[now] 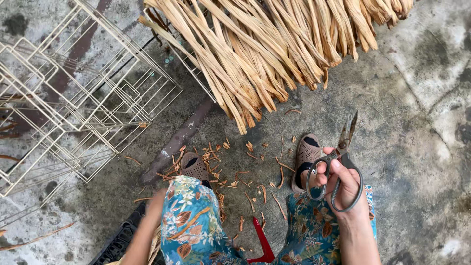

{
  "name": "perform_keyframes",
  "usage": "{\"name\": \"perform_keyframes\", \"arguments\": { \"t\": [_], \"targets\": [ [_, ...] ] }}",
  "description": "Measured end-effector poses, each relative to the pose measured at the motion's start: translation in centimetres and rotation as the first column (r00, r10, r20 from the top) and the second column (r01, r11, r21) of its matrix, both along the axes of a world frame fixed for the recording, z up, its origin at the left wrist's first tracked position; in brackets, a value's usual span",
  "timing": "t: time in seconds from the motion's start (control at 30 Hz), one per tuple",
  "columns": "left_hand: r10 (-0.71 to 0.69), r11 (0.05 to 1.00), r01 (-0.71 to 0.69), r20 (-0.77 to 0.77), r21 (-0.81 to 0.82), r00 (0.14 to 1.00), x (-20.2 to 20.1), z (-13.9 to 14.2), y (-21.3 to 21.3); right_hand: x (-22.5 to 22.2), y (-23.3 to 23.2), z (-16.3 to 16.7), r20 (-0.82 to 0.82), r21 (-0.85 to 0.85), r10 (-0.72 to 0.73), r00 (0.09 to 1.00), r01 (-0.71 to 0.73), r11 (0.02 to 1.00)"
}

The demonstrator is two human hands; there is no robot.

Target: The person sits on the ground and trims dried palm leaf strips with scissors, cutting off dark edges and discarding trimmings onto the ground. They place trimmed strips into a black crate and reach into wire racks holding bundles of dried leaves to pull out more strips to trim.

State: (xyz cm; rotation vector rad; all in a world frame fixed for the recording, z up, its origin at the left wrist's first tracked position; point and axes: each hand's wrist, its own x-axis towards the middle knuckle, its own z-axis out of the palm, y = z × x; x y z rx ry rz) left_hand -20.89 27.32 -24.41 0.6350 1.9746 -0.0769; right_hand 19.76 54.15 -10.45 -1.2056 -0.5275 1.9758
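Right hand: fingers curled tight through loops of grey scissors, held above right knee, blades nearly shut. Left hand blurred, mostly hidden behind left knee; finger state cannot be told.

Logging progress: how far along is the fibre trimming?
Done: cut scraps litter the concrete floor between the sandalled feet. In hand: the right hand grips metal scissors, blades nearly closed, cutting nothing; the left hand is blurred beside the knee, its grip unclear. Left: a big bundle of dried fibre strips and empty wire frames.
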Motion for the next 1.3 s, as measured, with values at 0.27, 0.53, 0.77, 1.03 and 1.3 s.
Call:
{"name": "perform_keyframes", "arguments": {
  "t": [0.27, 0.53, 0.77, 1.03, 1.3],
  "targets": [
    [0.258, 0.441, -0.606, 0.553, 0.662, 0.792, -1.0, 6.1, 23.9, 0.7, -1.4, 0.4, -0.030, 0.037, -0.001, 1.000, 0.002, 0.999],
    [0.323, 0.198, -0.803, 0.736, 0.562, 0.595, 6.0, 7.2, 27.7, 4.2, -3.1, 0.1, -0.053, 0.025, -0.020, 0.998, 0.021, 0.999],
    [0.478, 0.260, -0.723, 0.565, 0.641, 0.673, 10.5, 8.6, 25.9, 6.0, -4.5, 1.2, -0.080, 0.093, -0.047, 0.996, 0.055, 0.994],
    [0.559, 0.161, -0.634, 0.460, 0.756, 0.690, 14.1, 9.9, 24.1, 7.8, -6.3, 1.9, -0.049, 0.095, -0.064, 0.997, 0.069, 0.993],
    [0.578, 0.160, -0.628, 0.443, 0.762, 0.685, 17.8, 10.9, 22.8, 8.7, -6.7, 2.8, -0.022, 0.118, -0.089, 0.996, 0.091, 0.989]
  ]
}}
